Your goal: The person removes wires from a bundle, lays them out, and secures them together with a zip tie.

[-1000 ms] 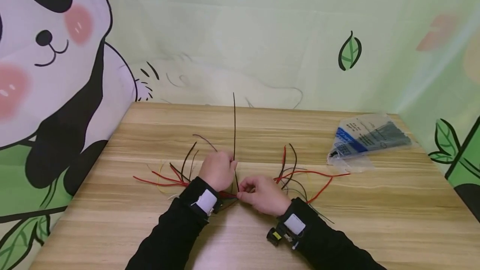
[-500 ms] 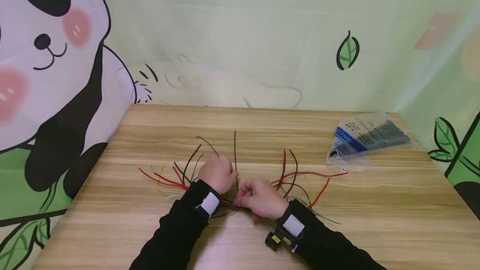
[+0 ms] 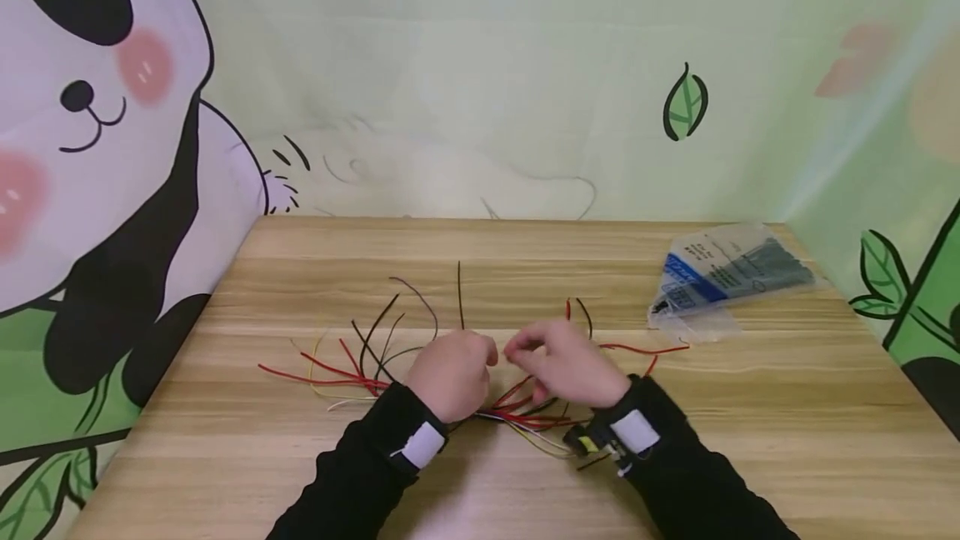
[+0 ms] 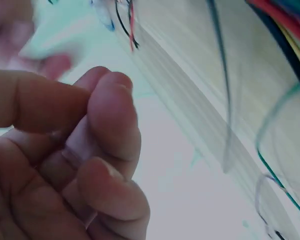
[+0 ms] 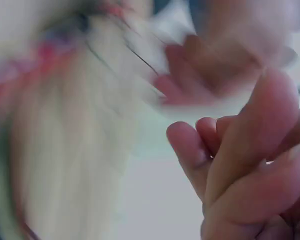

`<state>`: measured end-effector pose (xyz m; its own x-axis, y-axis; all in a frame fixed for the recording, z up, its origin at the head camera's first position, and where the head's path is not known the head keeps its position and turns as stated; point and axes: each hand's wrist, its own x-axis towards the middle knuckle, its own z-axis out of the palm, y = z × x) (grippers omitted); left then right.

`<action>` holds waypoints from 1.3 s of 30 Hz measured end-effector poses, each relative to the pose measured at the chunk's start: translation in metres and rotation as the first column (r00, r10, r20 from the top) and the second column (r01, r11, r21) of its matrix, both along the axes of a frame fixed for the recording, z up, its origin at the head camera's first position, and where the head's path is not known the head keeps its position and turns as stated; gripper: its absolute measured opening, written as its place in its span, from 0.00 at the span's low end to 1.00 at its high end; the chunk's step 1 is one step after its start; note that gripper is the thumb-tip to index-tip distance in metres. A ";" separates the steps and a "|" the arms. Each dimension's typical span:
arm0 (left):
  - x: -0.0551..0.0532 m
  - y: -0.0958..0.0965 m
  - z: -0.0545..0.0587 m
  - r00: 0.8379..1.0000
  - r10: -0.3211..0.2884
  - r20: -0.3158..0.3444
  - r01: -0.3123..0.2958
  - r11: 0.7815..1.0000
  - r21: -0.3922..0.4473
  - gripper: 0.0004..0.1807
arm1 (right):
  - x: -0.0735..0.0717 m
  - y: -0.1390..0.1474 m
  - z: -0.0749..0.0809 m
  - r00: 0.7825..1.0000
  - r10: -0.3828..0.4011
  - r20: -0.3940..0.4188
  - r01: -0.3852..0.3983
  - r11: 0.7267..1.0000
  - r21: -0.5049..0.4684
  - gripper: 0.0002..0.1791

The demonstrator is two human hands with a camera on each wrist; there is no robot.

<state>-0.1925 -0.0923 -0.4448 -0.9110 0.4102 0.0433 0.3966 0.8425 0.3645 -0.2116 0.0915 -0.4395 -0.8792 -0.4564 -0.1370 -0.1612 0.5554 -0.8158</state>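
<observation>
In the head view my left hand (image 3: 453, 373) hovers over the middle of a wire bundle (image 3: 525, 418) of red, black, yellow and white strands. Its thumb meets the curled fingers in the left wrist view, with nothing visible between them. A thin black strip (image 3: 460, 297), like a cable tie, stands up behind this hand; the left wrist view shows the strip (image 4: 222, 75) apart from the fingers. My right hand (image 3: 573, 361), fingers loosely bent, is raised above the bundle's right half, fingertips close to the left hand. Nothing shows in its grasp in the blurred right wrist view.
Wire ends fan out left (image 3: 330, 365) and right (image 3: 645, 349) across the wooden table (image 3: 225, 473). A clear plastic bag (image 3: 720, 273) of dark strips lies at the back right. Behind the table hangs a panda-printed backdrop (image 3: 420, 65).
My right hand has left the middle of the bundle, moving up and right. The black strip stood taller a second ago. My left hand has shifted slightly right, and the strip now rises behind it.
</observation>
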 end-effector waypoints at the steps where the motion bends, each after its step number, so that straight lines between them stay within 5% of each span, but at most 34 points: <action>1: 0.002 0.003 0.000 1.000 -0.018 0.002 0.018 1.000 -0.020 0.07 | -0.003 0.011 0.011 0.999 -0.031 -0.010 0.030 0.999 -0.018 0.11; 7: 0.015 0.010 -0.012 0.994 -0.099 0.033 0.104 0.977 -0.184 0.08 | -0.005 0.070 0.059 0.966 -0.222 -0.132 0.202 0.968 -0.149 0.14; 16: 0.011 0.001 -0.034 0.999 -0.050 -0.008 0.047 0.972 -0.228 0.10 | -0.002 0.107 0.077 0.910 -0.367 -0.192 0.291 0.896 -0.335 0.14; 20: 0.002 -0.011 -0.030 0.999 -0.030 0.040 0.036 0.985 -0.169 0.10 | -0.001 0.111 0.078 0.895 -0.414 -0.168 0.329 0.865 -0.378 0.12; 24: -0.008 -0.033 -0.013 0.996 0.004 0.092 -0.001 1.000 -0.031 0.09 | 0.000 0.114 0.079 0.882 -0.449 -0.142 0.352 0.829 -0.435 0.08; 29: -0.019 -0.049 0.002 0.991 0.075 0.111 -0.089 0.989 0.120 0.03 | -0.001 0.116 0.082 0.865 -0.483 -0.135 0.364 0.790 -0.493 0.08; 34: -0.027 -0.035 -0.003 0.990 0.135 0.039 -0.140 0.962 0.233 0.04 | -0.001 0.116 0.084 0.862 -0.494 -0.117 0.365 0.764 -0.531 0.08; 39: -0.033 -0.007 -0.016 0.985 0.163 -0.052 -0.146 0.960 0.240 0.04 | 0.000 0.114 0.086 0.868 -0.483 -0.113 0.346 0.753 -0.560 0.07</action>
<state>-0.2252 -0.0994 -0.4605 -0.9536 0.2356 0.1877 0.3004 0.7899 0.5346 -0.2119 0.2059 -0.3534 -0.9699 0.0200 0.2425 -0.2379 0.1312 -0.9624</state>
